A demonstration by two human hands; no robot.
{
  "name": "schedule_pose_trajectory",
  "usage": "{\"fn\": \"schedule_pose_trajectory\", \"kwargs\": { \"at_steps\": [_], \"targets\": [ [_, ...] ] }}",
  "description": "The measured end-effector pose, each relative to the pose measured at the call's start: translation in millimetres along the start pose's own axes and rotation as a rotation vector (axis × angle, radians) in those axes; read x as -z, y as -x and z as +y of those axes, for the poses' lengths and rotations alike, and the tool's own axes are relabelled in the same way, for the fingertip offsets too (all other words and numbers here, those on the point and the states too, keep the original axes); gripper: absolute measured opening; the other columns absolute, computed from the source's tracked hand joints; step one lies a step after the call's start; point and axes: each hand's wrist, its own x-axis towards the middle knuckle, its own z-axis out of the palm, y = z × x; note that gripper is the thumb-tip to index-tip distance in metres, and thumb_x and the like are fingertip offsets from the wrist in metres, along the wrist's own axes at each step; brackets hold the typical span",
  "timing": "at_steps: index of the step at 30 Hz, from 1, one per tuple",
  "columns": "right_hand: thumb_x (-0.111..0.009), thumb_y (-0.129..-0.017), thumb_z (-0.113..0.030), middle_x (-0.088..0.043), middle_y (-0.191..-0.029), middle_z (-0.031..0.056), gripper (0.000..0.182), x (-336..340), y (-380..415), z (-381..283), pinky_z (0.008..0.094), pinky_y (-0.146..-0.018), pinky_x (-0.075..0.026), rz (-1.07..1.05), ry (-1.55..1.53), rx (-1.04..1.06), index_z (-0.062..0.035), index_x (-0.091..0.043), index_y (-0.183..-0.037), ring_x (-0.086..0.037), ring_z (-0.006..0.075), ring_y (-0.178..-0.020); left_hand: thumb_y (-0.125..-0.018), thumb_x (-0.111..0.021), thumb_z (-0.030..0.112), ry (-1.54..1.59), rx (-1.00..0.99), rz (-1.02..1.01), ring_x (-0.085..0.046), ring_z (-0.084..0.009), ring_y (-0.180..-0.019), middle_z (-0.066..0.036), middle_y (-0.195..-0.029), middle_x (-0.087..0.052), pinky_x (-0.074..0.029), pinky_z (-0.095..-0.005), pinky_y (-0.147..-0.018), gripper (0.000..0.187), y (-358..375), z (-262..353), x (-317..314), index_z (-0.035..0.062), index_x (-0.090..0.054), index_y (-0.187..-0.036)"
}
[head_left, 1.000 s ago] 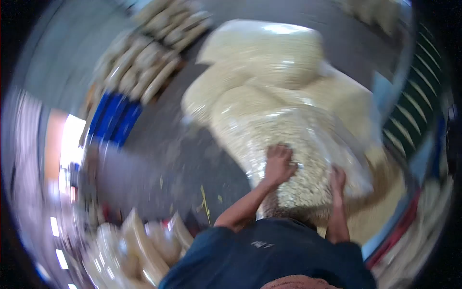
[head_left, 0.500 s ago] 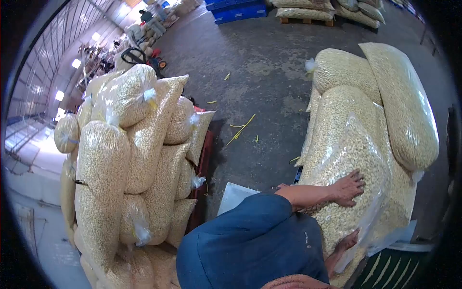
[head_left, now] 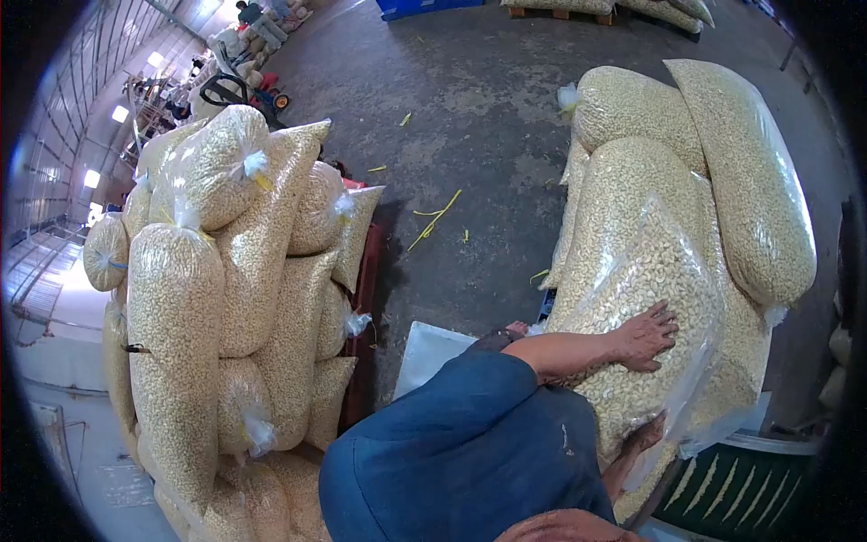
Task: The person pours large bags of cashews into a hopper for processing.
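My left hand (head_left: 644,338) lies palm down, fingers spread, on a clear plastic bag of pale kernels (head_left: 668,271). Lower down, my right hand (head_left: 639,440) rests against the near side of the same bag, partly covered by loose plastic; its fingers look extended. This bag lies on a stack of similar filled bags, with a long one (head_left: 759,199) at the far right and a tied one (head_left: 637,113) at the back. A blue garment (head_left: 452,443) fills the bottom middle.
A tall pile of filled bags (head_left: 176,334) stands left on a red base (head_left: 363,316). A white panel (head_left: 429,354) and yellow strips (head_left: 436,221) are on the floor. Behind are a blue container (head_left: 429,7) and a hand truck (head_left: 226,90). A dark green slotted crate (head_left: 731,492) sits lower right.
The view has shifted, so the piles and floor appear a little higher and further left. Both hands stay at about the same places on the bag.
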Motion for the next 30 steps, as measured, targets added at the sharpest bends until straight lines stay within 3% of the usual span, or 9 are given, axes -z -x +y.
{"fn": "schedule_pose_trajectory", "kwargs": {
  "at_steps": [8, 11, 13, 18, 20, 21, 23, 27, 30],
  "targets": [
    [-0.054, -0.105, -0.034, -0.071, -0.120, 0.0159, 0.049, -4, 4, -2, 0.0386, -0.090, -0.050, 0.006, -0.344, -0.178, -0.0019, -0.061, -0.141, -0.064, 0.0282, -0.095, -0.079, -0.075, 0.044, 0.012, 0.025, -0.039, -0.036, -0.0417, -0.145, -0.021, -0.143, -0.053, -0.011, -0.0606, -0.127, 0.061, -3, 5, 6, 0.0044, -0.065, -0.123],
    [-0.055, -0.105, -0.037, -0.073, -0.107, 0.0178, 0.047, -18, -23, 47, 0.0412, -0.083, -0.051, 0.060, -0.328, 0.060, 0.0008, -0.069, -0.128, -0.062, 0.0282, -0.086, -0.079, -0.076, 0.043, 0.018, 0.025, -0.038, -0.036, -0.0417, -0.145, -0.021, -0.142, -0.053, -0.012, -0.0605, -0.127, 0.061, -3, 6, 8, 0.0045, -0.065, -0.124],
    [-0.060, -0.101, -0.049, -0.068, -0.085, 0.0133, 0.056, -22, -33, 63, 0.0387, -0.078, -0.049, 0.205, -0.118, 0.056, 0.0051, -0.072, -0.098, -0.054, 0.0213, -0.076, -0.079, -0.075, 0.043, 0.026, 0.021, -0.046, -0.036, -0.0418, -0.145, -0.020, -0.143, -0.053, -0.012, -0.0602, -0.127, 0.061, -4, 8, 8, 0.0045, -0.064, -0.125],
    [-0.057, -0.103, -0.047, -0.071, -0.085, 0.0178, 0.057, -9, -10, 12, 0.0412, -0.081, -0.049, 0.154, -0.157, -0.177, 0.0088, -0.072, -0.102, -0.061, 0.0280, -0.079, -0.082, -0.072, 0.043, -0.011, 0.057, -0.077, -0.036, -0.0390, -0.146, -0.020, -0.146, -0.052, -0.015, -0.0595, -0.126, 0.061, -7, 9, 6, 0.0049, -0.063, -0.129],
    [-0.057, -0.102, -0.051, -0.060, -0.072, 0.0190, 0.063, -19, -11, 23, 0.0441, -0.072, -0.043, 0.227, -0.238, 0.002, 0.0096, -0.065, -0.085, -0.050, 0.0265, -0.071, -0.080, -0.071, 0.044, -0.010, 0.028, -0.046, -0.036, -0.0398, -0.147, -0.021, -0.145, -0.052, -0.014, -0.0602, -0.126, 0.063, -10, 10, 6, 0.0032, -0.063, -0.127],
    [-0.057, -0.102, -0.051, -0.060, -0.072, 0.0190, 0.063, -12, -10, 21, 0.0441, -0.072, -0.043, 0.264, -0.240, -0.012, 0.0096, -0.065, -0.085, -0.050, 0.0265, -0.071, -0.081, -0.071, 0.044, 0.002, 0.035, -0.063, -0.036, -0.0396, -0.147, -0.021, -0.146, -0.052, -0.014, -0.0600, -0.126, 0.062, -12, 13, 10, 0.0040, -0.063, -0.128],
    [-0.053, -0.103, -0.051, -0.072, -0.095, 0.0266, 0.065, -5, 1, -4, 0.0484, -0.085, -0.047, 0.165, -0.130, -0.061, 0.0121, -0.070, -0.105, -0.065, 0.0393, -0.088, -0.081, -0.071, 0.044, 0.006, 0.006, -0.064, -0.036, -0.0396, -0.147, -0.021, -0.146, -0.052, -0.014, -0.0600, -0.126, 0.062, -15, 14, 5, 0.0041, -0.063, -0.127],
    [-0.049, -0.102, -0.054, -0.072, -0.104, 0.0305, 0.069, 3, 11, -26, 0.0493, -0.089, -0.047, 0.117, -0.109, -0.081, 0.0115, -0.070, -0.111, -0.066, 0.0454, -0.097, -0.080, -0.072, 0.044, 0.012, 0.038, -0.064, -0.037, -0.0402, -0.146, -0.021, -0.146, -0.052, -0.013, -0.0608, -0.126, 0.062, -11, 13, 11, 0.0039, -0.063, -0.126],
    [-0.054, -0.102, -0.053, -0.072, -0.095, 0.0272, 0.066, -3, 5, -15, 0.0470, -0.083, -0.046, 0.165, -0.154, -0.077, 0.0102, -0.072, -0.098, -0.064, 0.0374, -0.086, -0.079, -0.072, 0.044, 0.014, 0.032, -0.054, -0.038, -0.0409, -0.145, -0.021, -0.145, -0.053, -0.013, -0.0621, -0.125, 0.062, -9, 10, 7, 0.0039, -0.063, -0.126]
  ]
}}
